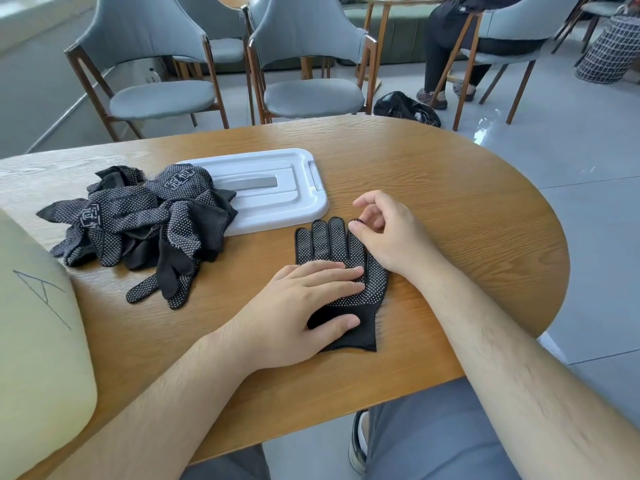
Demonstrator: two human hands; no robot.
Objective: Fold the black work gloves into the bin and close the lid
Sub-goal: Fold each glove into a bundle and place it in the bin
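One black dotted work glove lies flat on the wooden table, fingers pointing away from me. My left hand presses flat on its palm and cuff. My right hand pinches the tip of the glove's rightmost finger between thumb and forefinger. A heap of several more black gloves lies to the left. The white bin lid lies flat behind the glove, partly under the heap. A pale translucent bin stands at the left edge, only partly in view.
Grey upholstered chairs stand past the table's far edge. A black bag lies on the floor behind. A seated person is at the back right. The table's curved edge runs close on the right.
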